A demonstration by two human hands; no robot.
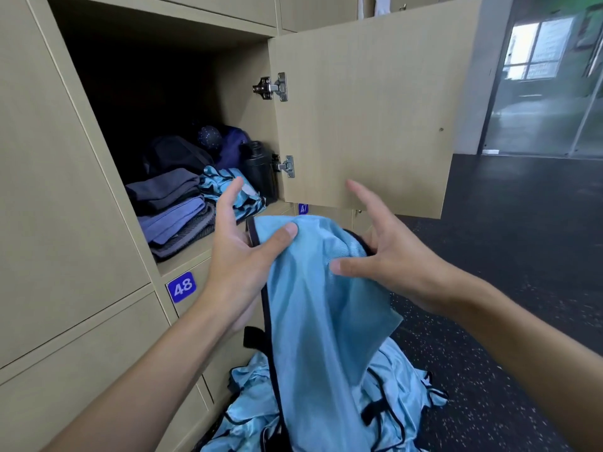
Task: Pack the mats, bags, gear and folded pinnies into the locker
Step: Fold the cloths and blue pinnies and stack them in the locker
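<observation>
A light blue pinny (313,308) with black trim hangs in front of the open locker (169,93). My left hand (241,252) pinches its top edge between thumb and fingers. My right hand (388,256) holds the other side, thumb pressed on the cloth and fingers spread. More blue pinnies (391,396) lie heaped on the floor below. Inside the locker sit folded dark and blue mats (173,210), a folded blue pinny (228,187), dark bags (182,154) and a black bottle (257,168).
The locker door (368,106) stands open to the right, close above my right hand. Closed lockers numbered 48 (181,287) and 47 (303,208) lie below. Dark speckled floor (509,256) stretches right toward glass doors (538,76).
</observation>
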